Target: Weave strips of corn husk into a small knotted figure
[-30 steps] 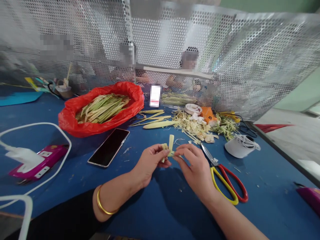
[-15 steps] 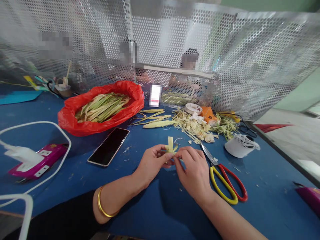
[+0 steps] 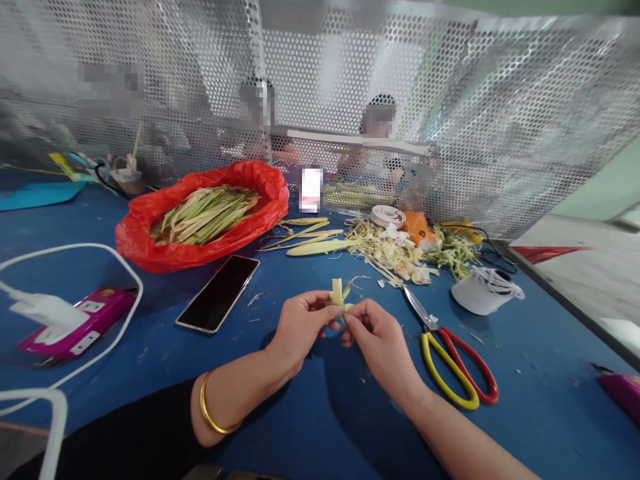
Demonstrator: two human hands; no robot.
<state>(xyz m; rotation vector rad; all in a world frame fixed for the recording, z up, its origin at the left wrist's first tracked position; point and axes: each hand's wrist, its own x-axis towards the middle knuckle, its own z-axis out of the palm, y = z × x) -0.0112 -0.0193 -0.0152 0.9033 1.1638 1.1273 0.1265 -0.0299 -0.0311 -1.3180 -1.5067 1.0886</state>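
Observation:
Between my two hands, just above the blue table (image 3: 280, 413), is a small pale green-yellow strip of dried leaf or husk (image 3: 337, 291); one flat end stands up and another piece curls to the right. My left hand (image 3: 303, 330) pinches its base between thumb and fingers. From the right, the thumb and forefinger of my right hand (image 3: 380, 337) close on the same strip near the left thumb. The fingertips hide most of its lower part. Scissors (image 3: 434, 327) with one yellow and one red handle lie open beside my right hand.
A red plastic bag (image 3: 135, 230) of long leaf strips (image 3: 210, 213) stands back left, a phone (image 3: 219, 293) before it. Loose husk strips (image 3: 320, 247) and scraps (image 3: 395, 250) lie behind my hands. A white thread spool (image 3: 483, 293), purple power strip (image 3: 95, 317) and perforated screen (image 3: 340, 67) surround them.
My right hand has turned, its fingers now more curled near the left fingertips. The strip's upright end has shifted slightly left and leans a little. The left hand keeps its pinch.

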